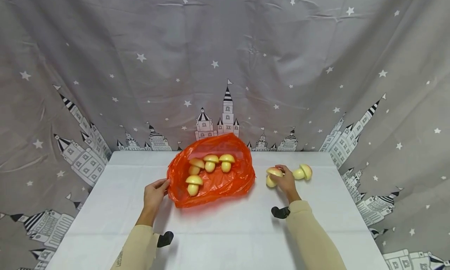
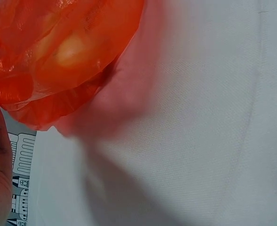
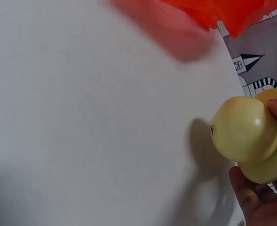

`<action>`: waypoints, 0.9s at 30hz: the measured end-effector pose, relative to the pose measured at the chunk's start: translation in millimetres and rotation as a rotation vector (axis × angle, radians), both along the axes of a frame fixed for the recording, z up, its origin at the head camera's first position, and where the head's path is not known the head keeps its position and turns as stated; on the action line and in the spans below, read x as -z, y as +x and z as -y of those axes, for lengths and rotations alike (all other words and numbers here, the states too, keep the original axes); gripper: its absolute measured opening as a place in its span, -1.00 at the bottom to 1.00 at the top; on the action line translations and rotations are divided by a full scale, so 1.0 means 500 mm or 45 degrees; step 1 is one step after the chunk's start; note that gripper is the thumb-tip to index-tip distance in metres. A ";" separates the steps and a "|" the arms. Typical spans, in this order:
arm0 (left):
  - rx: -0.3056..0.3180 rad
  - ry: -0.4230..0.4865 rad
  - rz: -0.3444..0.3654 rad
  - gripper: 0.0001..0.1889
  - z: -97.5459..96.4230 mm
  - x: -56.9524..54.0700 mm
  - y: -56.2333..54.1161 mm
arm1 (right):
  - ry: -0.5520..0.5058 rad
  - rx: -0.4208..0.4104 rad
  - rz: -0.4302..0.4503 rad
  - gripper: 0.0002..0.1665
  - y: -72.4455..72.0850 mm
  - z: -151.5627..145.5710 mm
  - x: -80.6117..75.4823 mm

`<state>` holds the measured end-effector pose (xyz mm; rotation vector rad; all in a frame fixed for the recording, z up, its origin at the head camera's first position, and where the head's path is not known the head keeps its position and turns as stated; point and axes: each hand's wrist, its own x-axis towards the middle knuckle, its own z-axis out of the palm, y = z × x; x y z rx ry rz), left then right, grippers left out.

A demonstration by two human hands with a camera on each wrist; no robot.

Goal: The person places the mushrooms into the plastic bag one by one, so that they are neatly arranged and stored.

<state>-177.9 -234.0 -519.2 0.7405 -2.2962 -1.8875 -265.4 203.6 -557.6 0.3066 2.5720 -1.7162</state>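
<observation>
A red plastic bag (image 1: pixel 228 188) lies with its mouth spread open on the white table, and several toy mushrooms (image 1: pixel 226 159) with yellow caps rest inside. At the bag's left edge my left hand (image 1: pixel 154 197) pinches the rim; only part of this hand shows in the left wrist view. To the right of the bag, my right hand (image 1: pixel 286 184) grips a yellow mushroom (image 3: pixel 246 129) by its cap, the stem facing the right wrist camera. Another mushroom (image 1: pixel 304 171) lies on its side just beyond that hand.
The white table (image 1: pixel 225 238) ends at a grey curtain (image 1: pixel 211 35) printed with castles and stars, which hangs behind and along both sides. A black strap end sticks out at each sleeve.
</observation>
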 end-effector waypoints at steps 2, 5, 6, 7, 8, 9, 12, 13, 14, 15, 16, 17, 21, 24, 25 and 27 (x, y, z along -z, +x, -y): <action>0.005 0.003 -0.016 -0.57 -0.001 -0.001 0.001 | -0.008 0.006 0.002 -0.38 0.001 0.003 -0.002; 0.012 0.002 -0.030 -0.59 -0.001 -0.001 0.001 | -0.010 0.007 0.001 -0.39 0.003 0.009 -0.008; 0.014 0.000 -0.026 -0.59 -0.001 -0.002 0.001 | -0.012 0.006 -0.002 -0.39 0.004 0.011 -0.011; 0.018 -0.005 -0.024 -0.59 -0.001 -0.003 0.002 | -0.015 0.005 -0.001 -0.39 0.005 0.013 -0.013; 0.019 -0.004 -0.020 -0.59 -0.001 -0.003 0.002 | -0.008 0.000 -0.003 -0.39 0.006 0.015 -0.016; 0.021 -0.005 -0.014 -0.58 -0.001 -0.004 0.001 | -0.011 -0.002 -0.007 -0.39 0.008 0.017 -0.018; 0.026 -0.009 0.001 -0.57 -0.003 -0.006 0.001 | -0.026 0.002 -0.014 -0.39 0.010 0.019 -0.024; 0.026 -0.010 0.003 -0.57 -0.002 -0.008 0.000 | -0.028 0.000 -0.021 -0.39 0.010 0.021 -0.026; 0.026 -0.012 0.005 -0.56 -0.002 -0.009 -0.001 | -0.029 -0.002 -0.030 -0.39 0.010 0.023 -0.028; 0.025 -0.016 0.011 -0.56 -0.002 -0.011 -0.001 | -0.035 -0.002 -0.036 -0.39 0.010 0.025 -0.030; 0.025 -0.019 0.014 -0.56 -0.001 -0.012 -0.002 | -0.036 -0.006 -0.044 -0.38 0.009 0.026 -0.031; 0.024 -0.019 0.013 -0.57 0.000 -0.013 -0.003 | -0.036 -0.008 -0.053 -0.38 0.009 0.028 -0.033; 0.011 -0.018 0.007 -0.57 0.002 -0.014 -0.005 | -0.030 -0.026 -0.072 -0.38 0.012 0.034 -0.040; 0.020 -0.018 0.010 -0.54 0.002 -0.013 -0.004 | -0.010 -0.027 -0.080 -0.38 0.017 0.034 -0.043; 0.021 -0.020 0.015 -0.55 0.002 -0.013 -0.003 | -0.006 -0.027 -0.083 -0.39 0.018 0.034 -0.044; 0.027 -0.030 0.026 -0.54 0.002 -0.012 0.000 | -0.003 -0.026 -0.092 -0.39 0.022 0.033 -0.047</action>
